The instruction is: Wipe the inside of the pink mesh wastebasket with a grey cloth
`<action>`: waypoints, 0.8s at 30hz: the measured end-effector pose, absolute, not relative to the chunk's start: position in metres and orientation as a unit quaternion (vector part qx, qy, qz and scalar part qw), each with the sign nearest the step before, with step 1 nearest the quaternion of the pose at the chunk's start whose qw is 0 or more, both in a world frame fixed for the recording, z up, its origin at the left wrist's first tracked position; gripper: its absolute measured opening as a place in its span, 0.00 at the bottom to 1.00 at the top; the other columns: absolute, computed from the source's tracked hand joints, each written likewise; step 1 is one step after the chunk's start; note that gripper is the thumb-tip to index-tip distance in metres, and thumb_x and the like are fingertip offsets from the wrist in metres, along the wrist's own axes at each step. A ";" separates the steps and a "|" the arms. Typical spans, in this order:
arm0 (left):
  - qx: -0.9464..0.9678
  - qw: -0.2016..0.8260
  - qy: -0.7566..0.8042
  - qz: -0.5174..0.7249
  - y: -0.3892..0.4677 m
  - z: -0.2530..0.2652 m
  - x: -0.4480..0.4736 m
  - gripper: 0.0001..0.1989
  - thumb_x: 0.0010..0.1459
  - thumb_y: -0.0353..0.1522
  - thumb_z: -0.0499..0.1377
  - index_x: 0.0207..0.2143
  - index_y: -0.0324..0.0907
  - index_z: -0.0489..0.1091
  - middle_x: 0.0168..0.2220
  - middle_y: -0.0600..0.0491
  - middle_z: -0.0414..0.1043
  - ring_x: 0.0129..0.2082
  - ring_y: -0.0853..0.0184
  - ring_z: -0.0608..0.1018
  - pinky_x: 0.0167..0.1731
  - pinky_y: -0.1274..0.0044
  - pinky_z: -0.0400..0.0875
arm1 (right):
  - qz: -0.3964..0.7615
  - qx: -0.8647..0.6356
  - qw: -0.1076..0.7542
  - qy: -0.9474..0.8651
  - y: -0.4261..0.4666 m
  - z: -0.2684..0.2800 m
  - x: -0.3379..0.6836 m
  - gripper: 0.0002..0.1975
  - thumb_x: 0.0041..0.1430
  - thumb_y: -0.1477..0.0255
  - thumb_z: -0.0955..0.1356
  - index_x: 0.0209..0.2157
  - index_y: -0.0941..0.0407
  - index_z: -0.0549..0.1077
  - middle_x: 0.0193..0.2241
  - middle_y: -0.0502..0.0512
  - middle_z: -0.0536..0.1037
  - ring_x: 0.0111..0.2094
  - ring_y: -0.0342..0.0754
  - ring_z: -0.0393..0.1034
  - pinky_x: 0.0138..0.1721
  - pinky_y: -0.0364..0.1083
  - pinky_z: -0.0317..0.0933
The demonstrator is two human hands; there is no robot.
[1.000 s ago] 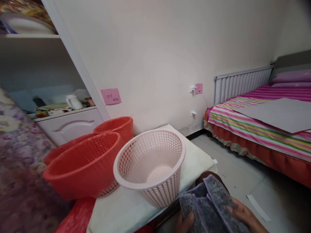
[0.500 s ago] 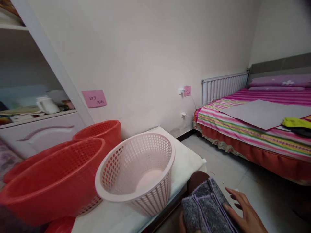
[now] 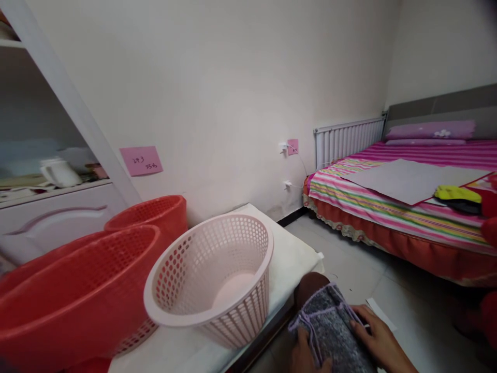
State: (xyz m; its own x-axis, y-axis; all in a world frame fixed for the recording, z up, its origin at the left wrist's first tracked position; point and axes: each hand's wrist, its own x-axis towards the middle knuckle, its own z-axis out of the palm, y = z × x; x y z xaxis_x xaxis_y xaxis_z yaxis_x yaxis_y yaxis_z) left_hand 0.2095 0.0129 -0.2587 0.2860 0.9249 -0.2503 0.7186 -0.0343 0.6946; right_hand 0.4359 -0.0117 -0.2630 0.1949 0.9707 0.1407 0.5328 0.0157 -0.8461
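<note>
A grey fuzzy cloth with lilac trim [image 3: 330, 324] lies over my knee at the bottom of the view, with folds along its left side. My left hand [image 3: 305, 355] grips its lower left part, thumb and fingers on the trimmed edges; the frame cuts off part of this hand. On the other side my right hand [image 3: 376, 336] holds the right edge, thumb on top and fingers along the border. A pale pink perforated basket [image 3: 209, 316] stands to the left of the cloth, apart from both hands. Its visible inside holds nothing.
Several red perforated baskets [image 3: 77, 295] stand at left, beside a white cabinet [image 3: 58, 212]. The pink basket rests on a cream-covered table [image 3: 287, 248]. A bed [image 3: 388, 228] bears grey sheets [image 3: 404, 178] and a yellow-and-black item [image 3: 458, 196]. Red fabric [image 3: 490, 228] shows at the right edge.
The cloth has been spread flatter on my knee. My right hand has closed in on its right edge, and my left hand has come further into view on its left side.
</note>
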 end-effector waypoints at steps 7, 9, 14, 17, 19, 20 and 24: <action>0.741 0.346 0.554 0.156 0.024 -0.245 0.160 0.13 0.53 0.31 0.50 0.42 0.39 0.66 0.38 0.42 0.77 0.40 0.56 0.79 0.41 0.70 0.68 | 0.258 -0.681 0.470 -0.499 -0.008 -0.261 0.479 0.21 0.52 0.55 0.65 0.41 0.54 0.75 0.42 0.58 0.80 0.45 0.58 0.73 0.46 0.51 0.66; 0.744 0.341 0.551 0.165 0.022 -0.239 0.156 0.15 0.54 0.33 0.50 0.43 0.40 0.65 0.37 0.45 0.77 0.39 0.58 0.79 0.40 0.71 0.68 | 0.259 -0.677 0.463 -0.511 -0.010 -0.247 0.477 0.21 0.53 0.56 0.65 0.43 0.54 0.74 0.43 0.57 0.79 0.44 0.57 0.73 0.44 0.51 0.67; 0.737 0.391 0.507 0.214 0.011 -0.250 0.194 0.26 0.50 0.36 0.55 0.53 0.37 0.64 0.35 0.48 0.75 0.35 0.61 0.77 0.36 0.73 0.69 | 0.234 -0.641 0.416 -0.601 -0.021 -0.213 0.431 0.17 0.57 0.62 0.64 0.45 0.53 0.73 0.42 0.58 0.77 0.44 0.54 0.72 0.46 0.49 0.66; 0.736 0.416 0.472 0.248 0.007 -0.277 0.218 0.34 0.52 0.39 0.53 0.58 0.27 0.60 0.39 0.40 0.72 0.38 0.56 0.75 0.39 0.68 0.70 | 0.251 -0.619 0.383 -0.638 -0.027 -0.223 0.400 0.20 0.56 0.66 0.65 0.49 0.57 0.71 0.46 0.62 0.75 0.48 0.54 0.70 0.51 0.51 0.64; 0.745 0.419 0.452 0.256 0.008 -0.293 0.224 0.32 0.54 0.37 0.50 0.58 0.26 0.61 0.42 0.37 0.71 0.40 0.55 0.74 0.42 0.66 0.69 | 0.264 -0.610 0.370 -0.649 -0.030 -0.237 0.389 0.22 0.58 0.65 0.64 0.53 0.58 0.69 0.47 0.64 0.74 0.50 0.55 0.70 0.53 0.52 0.64; 0.746 0.420 0.448 0.256 0.010 -0.299 0.224 0.33 0.52 0.36 0.51 0.58 0.27 0.62 0.42 0.37 0.71 0.39 0.56 0.74 0.41 0.66 0.69 | 0.267 -0.604 0.374 -0.651 -0.032 -0.243 0.387 0.22 0.60 0.64 0.63 0.53 0.58 0.69 0.47 0.64 0.74 0.50 0.55 0.70 0.53 0.52 0.64; 0.739 0.440 0.443 0.252 0.016 -0.306 0.221 0.44 0.39 0.33 0.59 0.62 0.33 0.56 0.41 0.43 0.67 0.29 0.63 0.71 0.29 0.71 0.70 | 0.268 -0.556 0.416 -0.668 -0.033 -0.249 0.391 0.17 0.63 0.67 0.60 0.51 0.54 0.70 0.42 0.61 0.75 0.47 0.53 0.71 0.51 0.52 0.65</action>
